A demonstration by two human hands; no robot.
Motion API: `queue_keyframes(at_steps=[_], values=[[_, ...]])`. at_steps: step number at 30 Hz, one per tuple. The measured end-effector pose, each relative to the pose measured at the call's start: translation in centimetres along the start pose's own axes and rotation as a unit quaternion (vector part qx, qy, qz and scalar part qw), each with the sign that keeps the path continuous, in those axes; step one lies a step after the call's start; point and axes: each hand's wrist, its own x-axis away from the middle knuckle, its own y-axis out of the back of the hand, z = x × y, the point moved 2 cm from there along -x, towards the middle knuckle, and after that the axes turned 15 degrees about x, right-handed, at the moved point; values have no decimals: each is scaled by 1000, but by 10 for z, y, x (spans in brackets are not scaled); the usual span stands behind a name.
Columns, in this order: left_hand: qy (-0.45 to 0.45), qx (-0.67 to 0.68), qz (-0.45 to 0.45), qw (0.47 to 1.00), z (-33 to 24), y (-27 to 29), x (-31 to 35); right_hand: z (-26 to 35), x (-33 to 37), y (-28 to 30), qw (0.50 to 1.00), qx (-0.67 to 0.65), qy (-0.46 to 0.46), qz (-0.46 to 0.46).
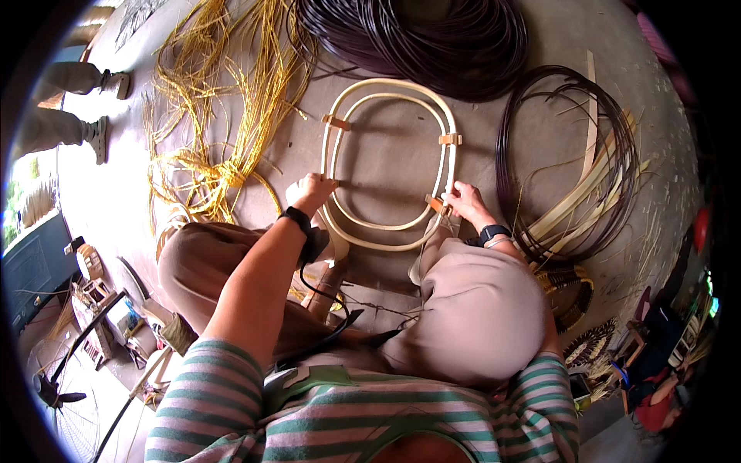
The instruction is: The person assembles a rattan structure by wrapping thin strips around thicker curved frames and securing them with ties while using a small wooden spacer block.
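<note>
1. We look down on a bare concrete floor [401, 166], brightly lit at the left edge, with weaving stock spread across it.
2. Between our knees lies a double oval cane frame [390, 96], two pale hoops nested one inside the other and joined by small tan clips (we count one on the left side, one on the right, and one under the right hand).
3. Left hand [310, 190]: closed in a fist on the frame's left side, near its lower curve. The fingers wrap the cane, so we read it as a firm grip.
4. Right hand [463, 202]: fingers curled and pinching the frame's lower right side at a tan clip; whether it has hold of the clip alone or of the cane as well, we cannot tell.
5. Both wrists carry dark watches.
6. A loose tangle of yellow straw-like strands [224, 92] lies left of the frame, well apart from it.
7. A thick coil of dark brown rattan [432, 38] sits beyond the frame's far end.
8. A thinner dark coil [567, 162] with flat pale bamboo strips [575, 204] across it lies to the right, near the right wrist.
9. Another person's legs [65, 104] stand at the far left.
</note>
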Motion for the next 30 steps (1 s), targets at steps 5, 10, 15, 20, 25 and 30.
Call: queue_keyframes(at_steps=[5, 10, 15, 20, 25, 30], values=[[66, 27, 3, 997, -23, -3, 9, 11, 17, 32, 989, -137, 40, 43], [-10, 249, -25, 968, -18, -9, 6, 98, 59, 135, 981, -142, 87, 96], [-65, 279, -62, 956, -63, 26, 18, 178, 99, 156, 993, 17, 78, 86], [16, 519, 354, 778, -135, 51, 103, 185, 108, 50, 989, -91, 112, 39], [13, 407, 314, 858, -103, 59, 103, 208, 132, 54, 964, -146, 215, 52], [42, 280, 253, 925, -95, 43, 86, 84, 88, 170, 991, 18, -36, -125]])
